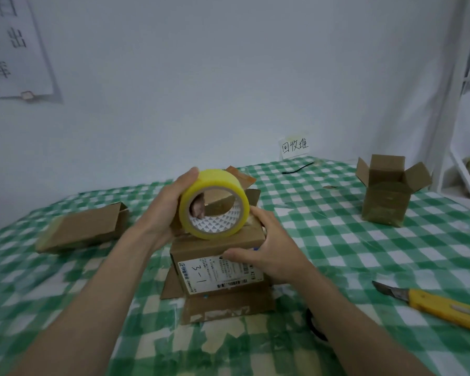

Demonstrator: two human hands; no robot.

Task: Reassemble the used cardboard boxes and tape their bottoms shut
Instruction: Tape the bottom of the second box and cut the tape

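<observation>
Gripping the tape roll (214,204) in my left hand (165,206) just above the box (217,263) mid-counter, right hand (266,248) clasping its near-right corner, bottom seam running away from me.

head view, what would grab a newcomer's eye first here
The bright yellow tape roll at centre stands out most, held by the left hand over a labelled cardboard box that the right hand steadies on the green checked tablecloth. Next comes the yellow utility knife lying at the right, blade out. An open-topped box stands far right, and a flattened box lies at the left.
</observation>
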